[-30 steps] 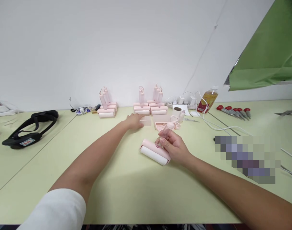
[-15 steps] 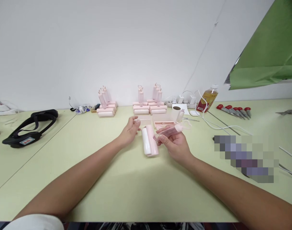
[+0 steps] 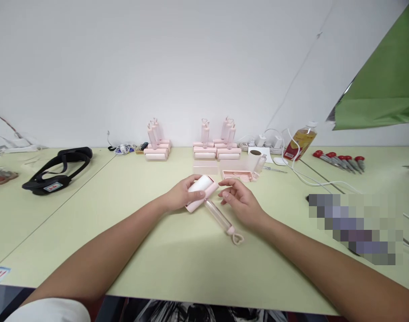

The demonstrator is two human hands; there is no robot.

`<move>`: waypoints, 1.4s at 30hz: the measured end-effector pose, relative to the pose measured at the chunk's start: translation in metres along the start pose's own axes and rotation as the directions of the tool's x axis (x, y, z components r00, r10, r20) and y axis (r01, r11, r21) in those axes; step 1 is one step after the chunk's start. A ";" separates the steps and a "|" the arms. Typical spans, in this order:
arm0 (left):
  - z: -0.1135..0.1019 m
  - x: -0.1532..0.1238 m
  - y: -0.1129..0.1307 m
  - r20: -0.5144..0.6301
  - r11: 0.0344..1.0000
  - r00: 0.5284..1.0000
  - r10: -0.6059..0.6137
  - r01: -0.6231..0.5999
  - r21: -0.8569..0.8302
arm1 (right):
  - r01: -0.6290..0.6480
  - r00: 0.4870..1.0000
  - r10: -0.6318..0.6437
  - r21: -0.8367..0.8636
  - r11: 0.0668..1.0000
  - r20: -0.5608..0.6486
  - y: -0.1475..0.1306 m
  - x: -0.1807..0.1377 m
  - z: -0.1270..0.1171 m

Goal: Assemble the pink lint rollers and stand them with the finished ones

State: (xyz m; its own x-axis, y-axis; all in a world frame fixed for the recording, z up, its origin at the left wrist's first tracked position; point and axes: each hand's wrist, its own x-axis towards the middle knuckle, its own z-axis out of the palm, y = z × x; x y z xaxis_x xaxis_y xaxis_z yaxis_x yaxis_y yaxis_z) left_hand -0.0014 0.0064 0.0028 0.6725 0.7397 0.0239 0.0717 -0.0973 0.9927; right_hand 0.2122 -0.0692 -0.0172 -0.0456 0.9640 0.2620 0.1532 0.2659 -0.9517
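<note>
A pink lint roller (image 3: pixel 200 191) with a white roll is in the middle of the view. My left hand (image 3: pixel 182 195) is closed round its head, thumb across the front. From the head its clear handle (image 3: pixel 218 215) slants down to the right, ending in a pink heart-shaped loop (image 3: pixel 237 238). Just right of the roller's head, my right hand (image 3: pixel 241 202) has its fingers apart and bent, holding nothing. Beyond my hands lie a clear cover (image 3: pixel 205 167) and an open pink case (image 3: pixel 238 175).
Several pink lint rollers (image 3: pixel 205 152) stand along the wall, handles up. A paper roll (image 3: pixel 254 157), a drink bottle (image 3: pixel 301 141) and red-capped tools (image 3: pixel 338 161) are at right, with white cables (image 3: pixel 293 165) across the table. A black headset (image 3: pixel 58 172) lies left.
The lint roller has passed from my right hand into my left. Its handle now points down towards the right, and my right hand has let go. The view has shifted slightly left.
</note>
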 end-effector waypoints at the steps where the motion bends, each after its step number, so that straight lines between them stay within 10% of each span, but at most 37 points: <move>1: 0.004 -0.001 -0.001 0.036 0.999 0.999 0.012 -0.013 0.033 | -0.002 1.000 0.002 0.018 1.000 0.008 0.000 0.002 0.000; 17: 0.014 -0.006 0.008 0.222 0.981 0.975 -0.028 -0.016 0.195 | -0.411 0.894 0.312 0.315 0.855 0.320 0.005 0.018 -0.005; 42: 0.017 -0.004 -0.004 0.151 0.988 0.988 -0.020 -0.004 0.155 | -0.310 0.949 0.281 0.258 0.915 0.144 0.005 0.013 0.009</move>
State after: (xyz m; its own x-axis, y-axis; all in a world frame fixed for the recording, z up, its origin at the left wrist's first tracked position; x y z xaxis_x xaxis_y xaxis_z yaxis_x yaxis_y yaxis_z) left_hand 0.0081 -0.0070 -0.0036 0.7747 0.6322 -0.0139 0.1822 -0.2020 0.9623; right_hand 0.2033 -0.0550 -0.0198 -0.1427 0.9889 -0.0421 -0.1006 -0.0568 -0.9933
